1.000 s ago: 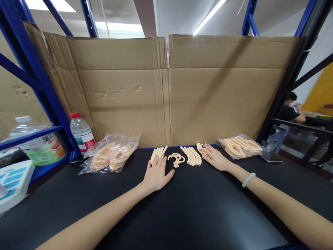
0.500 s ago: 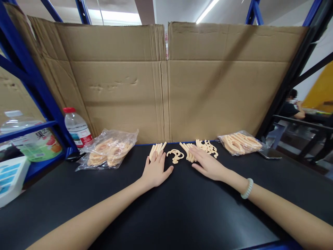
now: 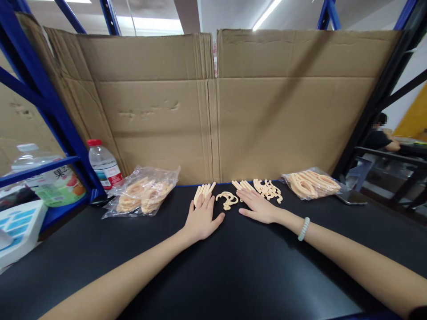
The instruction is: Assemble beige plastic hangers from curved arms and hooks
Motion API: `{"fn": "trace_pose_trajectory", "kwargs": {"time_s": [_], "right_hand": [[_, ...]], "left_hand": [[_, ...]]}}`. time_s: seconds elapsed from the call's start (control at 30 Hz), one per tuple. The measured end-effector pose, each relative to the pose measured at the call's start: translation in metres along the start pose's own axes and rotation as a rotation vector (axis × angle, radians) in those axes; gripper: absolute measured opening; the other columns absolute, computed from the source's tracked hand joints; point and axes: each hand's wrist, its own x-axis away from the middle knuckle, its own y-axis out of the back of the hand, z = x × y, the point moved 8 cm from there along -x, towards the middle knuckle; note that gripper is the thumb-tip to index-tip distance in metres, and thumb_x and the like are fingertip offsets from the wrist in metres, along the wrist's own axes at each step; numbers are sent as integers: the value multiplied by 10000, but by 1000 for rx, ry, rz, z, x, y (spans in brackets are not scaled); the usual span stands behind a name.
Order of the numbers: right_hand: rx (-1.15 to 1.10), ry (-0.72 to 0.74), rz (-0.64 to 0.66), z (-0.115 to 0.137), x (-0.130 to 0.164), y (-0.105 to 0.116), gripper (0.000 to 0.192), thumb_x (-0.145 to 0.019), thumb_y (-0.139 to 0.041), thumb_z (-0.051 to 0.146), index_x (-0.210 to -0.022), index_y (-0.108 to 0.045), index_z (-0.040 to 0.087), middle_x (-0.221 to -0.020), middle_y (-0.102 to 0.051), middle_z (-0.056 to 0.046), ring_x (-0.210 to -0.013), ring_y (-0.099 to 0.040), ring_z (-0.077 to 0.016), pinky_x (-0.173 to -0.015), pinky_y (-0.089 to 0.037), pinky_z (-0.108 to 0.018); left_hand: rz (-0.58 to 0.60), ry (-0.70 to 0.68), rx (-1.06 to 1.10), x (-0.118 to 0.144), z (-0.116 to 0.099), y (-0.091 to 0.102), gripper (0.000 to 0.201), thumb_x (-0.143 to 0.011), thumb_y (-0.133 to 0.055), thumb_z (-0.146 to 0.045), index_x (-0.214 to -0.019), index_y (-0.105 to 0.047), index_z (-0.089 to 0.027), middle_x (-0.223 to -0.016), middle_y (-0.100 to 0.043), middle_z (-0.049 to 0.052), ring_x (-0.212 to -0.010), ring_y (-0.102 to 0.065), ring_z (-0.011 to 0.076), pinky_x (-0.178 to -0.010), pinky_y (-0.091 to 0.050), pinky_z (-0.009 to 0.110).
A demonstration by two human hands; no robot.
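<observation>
My left hand point(image 3: 201, 218) lies flat on the black tabletop point(image 3: 213, 266), fingertips resting on a row of straight peach plastic strips point(image 3: 204, 191). My right hand point(image 3: 258, 206) lies flat too, fingers spread over a second row of peach curved strips point(image 3: 240, 184). Between the hands sits a small pair of hook-shaped peach pieces point(image 3: 227, 198). Just right of the right hand is a loose pile of toothed peach pieces point(image 3: 267, 189). Neither hand grips anything.
A clear bag of peach parts point(image 3: 143, 195) lies at the left, another bag point(image 3: 311, 183) at the right with a phone point(image 3: 351, 198) beside it. A water bottle point(image 3: 104, 165) stands by the blue rack post. Cardboard point(image 3: 213, 106) walls the back. Another person point(image 3: 378, 135) sits far right.
My right hand slid left from the toothed pile onto the row of curved strips. The left hand stayed on its strips. The view shifted slightly.
</observation>
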Motion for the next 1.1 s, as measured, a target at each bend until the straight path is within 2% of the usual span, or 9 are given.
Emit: {"fn": "trace_pose_trajectory", "kwargs": {"time_s": [0.13, 0.23, 0.4, 0.5, 0.6, 0.73, 0.9, 1.0, 1.1], "right_hand": [[14, -10, -17, -4, -3, -1, 649, -955, -305, 560, -1466, -313, 159, -1513, -310, -121, -1412, -221, -276, -1152, -189, -503], [37, -6, -79, 0, -1, 7, 617, -966, -316, 498, -1462, -310, 133, -1520, -291, -136, -1422, -185, -274, -1151, -190, -510], [37, 133, -228, 42, 4, 26, 554, -962, -369, 373, -1461, -299, 142, -1501, -336, -132, -1418, -209, -244, -1153, -205, -499], [45, 201, -174, 73, 3, 20, 589, -949, -407, 377, -1476, -260, 161, -1532, -273, -112, -1433, -145, -248, -1155, -192, -497], [62, 212, -95, 91, -3, 9, 617, -938, -429, 427, -1464, -293, 134, -1536, -256, -131, -1438, -99, -272, -1163, -156, -495], [24, 153, -56, 84, -18, 0, 662, -937, -409, 501, -1413, -371, 42, -1489, -331, -198, -1418, -181, -302, -1156, -201, -478], [2, 214, -34, 74, -33, 0, 784, -895, -447, 593, -1404, -366, 2, -1475, -344, -220, -1407, -210, -319, -1154, -206, -478], [36, 216, -48, 72, -35, 2, 734, -923, -401, 577, -1401, -378, 21, -1470, -360, -206, -1406, -215, -310, -1155, -205, -471], [128, 214, -136, 77, -31, 11, 621, -952, -385, 510, -1406, -386, 86, -1477, -364, -173, -1420, -168, -308, -1152, -158, -527]], "left_hand": [[-6, -4, -3, 0, 0, 0, 745, -888, -287, -589, -1451, -304, -103, -1560, -195, 114, -1430, -125, 357, -1108, -181, 572], [-7, 2, -3, 0, 1, 1, 751, -889, -285, -591, -1455, -297, -97, -1561, -189, 116, -1430, -123, 360, -1106, -183, 576], [-13, -5, -5, 0, 0, 1, 745, -891, -282, -587, -1452, -307, -97, -1558, -200, 114, -1430, -129, 356, -1111, -181, 569], [-8, 0, -4, 1, 0, 1, 745, -891, -300, -579, -1455, -298, -93, -1556, -204, 121, -1429, -131, 358, -1109, -183, 576], [-3, 1, -3, 1, 0, -1, 744, -889, -309, -578, -1461, -291, -102, -1557, -199, 114, -1427, -138, 357, -1110, -185, 576], [-6, 7, -17, -1, 1, -1, 707, -899, -323, -537, -1461, -290, -109, -1555, -212, 107, -1429, -146, 343, -1113, -188, 568], [-23, 15, -30, -2, 2, -2, 615, -922, -341, -447, -1451, -310, -136, -1545, -249, 104, -1428, -158, 334, -1113, -193, 561], [-35, 8, -25, -2, 3, -2, 594, -928, -340, -440, -1443, -327, -145, -1539, -268, 112, -1425, -171, 335, -1111, -198, 561], [-41, 3, -15, -2, 2, -1, 601, -924, -344, -454, -1440, -331, -145, -1541, -260, 120, -1423, -170, 345, -1106, -198, 572]]}}
